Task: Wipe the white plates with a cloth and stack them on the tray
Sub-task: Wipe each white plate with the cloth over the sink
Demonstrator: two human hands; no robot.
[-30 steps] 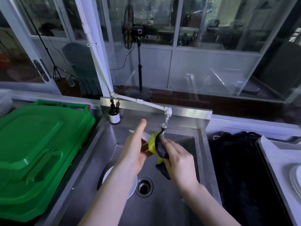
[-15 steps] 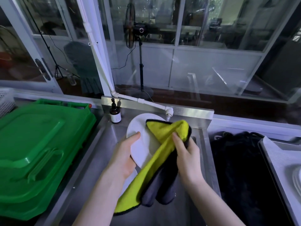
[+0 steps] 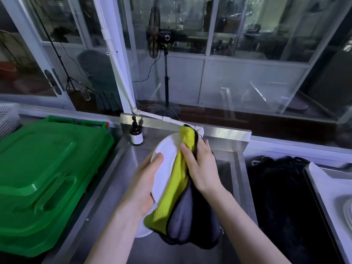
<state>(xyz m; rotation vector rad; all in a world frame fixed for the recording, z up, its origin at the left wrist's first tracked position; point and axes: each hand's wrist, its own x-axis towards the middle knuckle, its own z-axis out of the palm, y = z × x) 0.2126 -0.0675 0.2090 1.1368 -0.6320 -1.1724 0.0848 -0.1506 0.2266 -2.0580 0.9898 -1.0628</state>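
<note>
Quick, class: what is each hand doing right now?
Left hand: grips the white plate by its rim.
Right hand: holds the yellow cloth against that plate.

One white plate (image 3: pixel 167 155) is standing tilted on edge over the sink (image 3: pixel 106 187), face toward the camera, w/ left hand (image 3: pixel 144 185) holding its left rim, thumb on the face. Cloth (image 3: pixel 177 187), yellow-green one side & grey the other w/ dark trim, is draping over the plate's right half, bunched under right hand (image 3: pixel 202 168), rest hanging below. 2nd white plate (image 3: pixel 142 228) is lying lower in the sink, mostly hidden. Pale tray (image 3: pixel 323 187) is sitting far right, carrying another plate (image 3: pixel 347 212), cut off by frame edge.
</note>
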